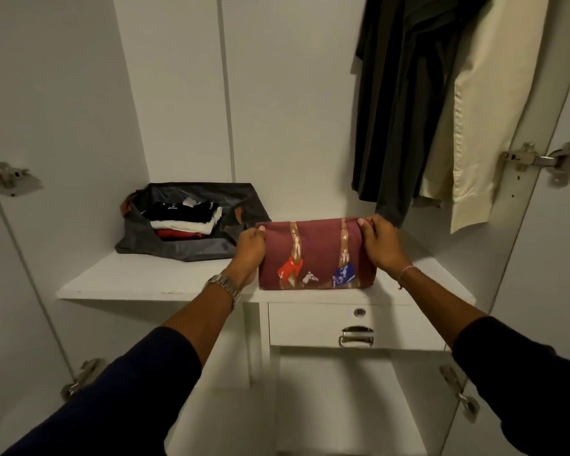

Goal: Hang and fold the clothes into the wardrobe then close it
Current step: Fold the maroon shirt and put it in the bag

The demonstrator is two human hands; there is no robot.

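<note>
A folded maroon shirt point(313, 251) with a printed picture lies on the white wardrobe shelf point(152, 281), near its front edge. My left hand point(250, 250) grips the shirt's left side, thumb on top. My right hand point(377, 243) grips its right side the same way. A dark garment point(399, 103) and a cream garment point(481, 120) hang at the upper right, just behind and above my right hand. Both wardrobe doors stand open.
A dark grey bag point(195, 248) holding several folded clothes sits at the back left of the shelf. Below the shelf is a white drawer point(356, 327) with a metal handle. Door hinges point(540, 161) stick out on both sides.
</note>
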